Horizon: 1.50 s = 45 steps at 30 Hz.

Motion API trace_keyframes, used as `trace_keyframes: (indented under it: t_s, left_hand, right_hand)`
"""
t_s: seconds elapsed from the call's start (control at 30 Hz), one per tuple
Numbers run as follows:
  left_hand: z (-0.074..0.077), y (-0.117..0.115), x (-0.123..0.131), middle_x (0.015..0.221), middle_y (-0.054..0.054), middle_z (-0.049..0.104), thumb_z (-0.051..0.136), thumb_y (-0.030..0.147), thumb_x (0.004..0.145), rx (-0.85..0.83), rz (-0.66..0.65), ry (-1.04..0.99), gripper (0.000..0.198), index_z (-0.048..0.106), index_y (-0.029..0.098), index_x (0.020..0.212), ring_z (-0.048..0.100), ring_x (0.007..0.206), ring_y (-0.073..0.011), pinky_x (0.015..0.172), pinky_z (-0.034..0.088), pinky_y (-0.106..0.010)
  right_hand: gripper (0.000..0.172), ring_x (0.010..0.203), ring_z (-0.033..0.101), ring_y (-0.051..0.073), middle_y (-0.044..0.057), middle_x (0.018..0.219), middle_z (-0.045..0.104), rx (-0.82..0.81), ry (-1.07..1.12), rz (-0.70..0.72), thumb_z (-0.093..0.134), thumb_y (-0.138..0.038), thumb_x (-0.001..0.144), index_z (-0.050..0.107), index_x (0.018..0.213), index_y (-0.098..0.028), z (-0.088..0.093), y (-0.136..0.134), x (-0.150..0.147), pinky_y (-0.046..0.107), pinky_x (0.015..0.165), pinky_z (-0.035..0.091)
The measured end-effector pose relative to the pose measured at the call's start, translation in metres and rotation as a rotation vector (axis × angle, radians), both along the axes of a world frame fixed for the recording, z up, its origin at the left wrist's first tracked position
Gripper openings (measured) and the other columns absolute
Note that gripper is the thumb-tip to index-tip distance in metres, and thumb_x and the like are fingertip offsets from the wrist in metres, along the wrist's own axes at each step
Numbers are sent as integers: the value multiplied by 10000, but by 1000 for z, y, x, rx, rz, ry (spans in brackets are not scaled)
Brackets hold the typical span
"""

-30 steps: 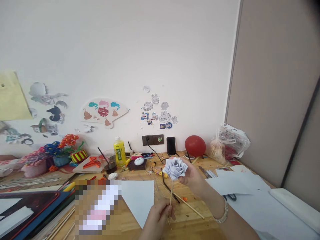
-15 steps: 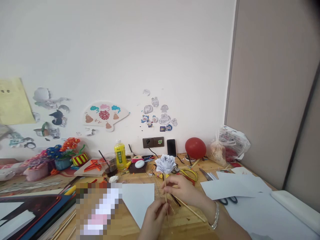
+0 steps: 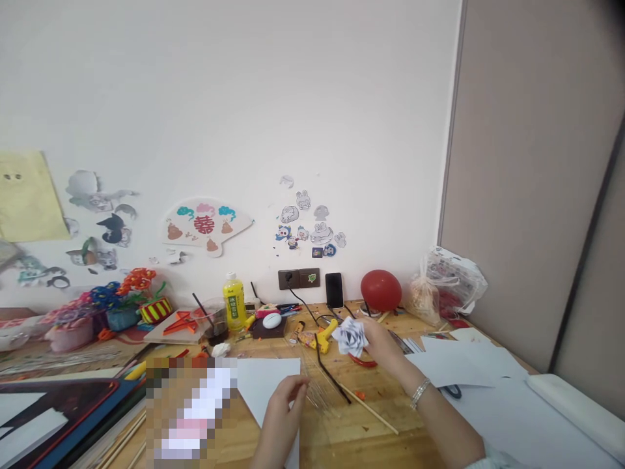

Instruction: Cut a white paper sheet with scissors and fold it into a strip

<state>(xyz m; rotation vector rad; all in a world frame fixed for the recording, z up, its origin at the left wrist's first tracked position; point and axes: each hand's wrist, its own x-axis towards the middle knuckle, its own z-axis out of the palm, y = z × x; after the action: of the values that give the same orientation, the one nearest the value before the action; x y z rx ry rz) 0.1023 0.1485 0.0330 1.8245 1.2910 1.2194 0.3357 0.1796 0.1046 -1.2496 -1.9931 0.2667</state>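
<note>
My right hand is closed on a white paper rose. Its bloom is tipped toward me, so the folded centre shows; the stick stem is hidden behind it. Low in front, my left hand has loosely curled fingers with the thumb apart and nothing visible in them. It lies over the edge of a white paper sheet. Between the hands, thin clear strips, a dark stick and a pale wooden stick rest on the wooden table.
Behind the rose lies a yellow glue gun. A phone, red balloon, yellow drink bottle and cup of dark liquid line the back. White sheets cover the right side, and fuzzy flowers stand left.
My left hand has let go of the rose's stick and drawn slightly left. My right hand has moved the rose right, tipping its bloom from upright toward me.
</note>
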Motion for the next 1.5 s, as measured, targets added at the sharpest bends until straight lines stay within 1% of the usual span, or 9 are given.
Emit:
trace_keyframes:
  t_s: [0.37,0.63,0.77,0.87,0.97,1.07,1.17,1.3,1.5]
  left_hand:
    - [-4,7,-16,943,-96,625,371,167,769,68,146,440,257,613,167,853,569,942,-228,884,417,-378]
    - [-7,10,-24,1040,-135,591,363,143,790,25,232,751,314,605,115,987,550,976,-231,878,397,-343]
    - [-3,5,-30,1076,-212,547,399,213,793,-62,432,900,344,573,88,1063,473,1052,-353,819,385,-490]
    - [-6,5,-34,1230,-256,437,433,337,795,-174,623,993,444,506,116,1173,339,1178,-420,760,394,-526]
    - [-11,11,-38,1327,-304,303,465,320,780,-160,626,966,537,422,61,1249,311,1219,-428,839,358,-496]
    - [-12,17,-40,1340,-310,265,453,230,780,-99,575,942,538,374,20,1269,351,1222,-389,918,312,-429]
    - [-11,18,-39,1315,-309,299,398,273,808,-99,609,931,515,378,29,1261,356,1220,-395,909,316,-425]
    - [-12,16,-38,1237,-304,412,412,441,774,-156,662,979,631,401,28,1251,346,1204,-432,904,294,-474]
    - [-15,20,-43,1092,-234,530,451,364,759,-145,541,900,591,405,9,1229,449,1124,-376,888,348,-425]
  right_hand:
    - [123,912,555,181,56,918,625,-42,-69,-197,502,-136,816,624,808,-147,-69,31,22,351,816,422]
    - [179,1049,532,197,59,1099,598,-61,-34,-193,534,-225,843,599,988,-145,-82,38,34,438,924,387]
    - [184,1036,539,198,56,1086,601,-26,34,-244,531,-262,846,599,975,-151,-74,37,43,446,914,394]
    - [176,994,556,189,51,1054,608,15,110,-309,521,-269,850,595,954,-148,-54,37,54,435,887,412]
    - [162,946,572,181,64,988,633,63,198,-359,467,-184,850,610,910,-137,-24,32,64,405,875,416]
    - [282,917,587,192,86,985,649,97,277,-360,365,-152,824,621,943,-155,4,14,60,358,840,432]
    - [315,875,601,200,73,939,666,84,288,-284,341,-187,816,632,936,-184,12,-15,33,346,781,450]
    - [235,725,625,193,29,776,698,-18,156,-77,472,-151,722,679,804,-227,-17,-60,-23,296,650,461]
    - [317,778,635,220,63,842,713,-77,-54,74,484,-71,635,692,833,-205,-81,-83,-77,297,690,451]
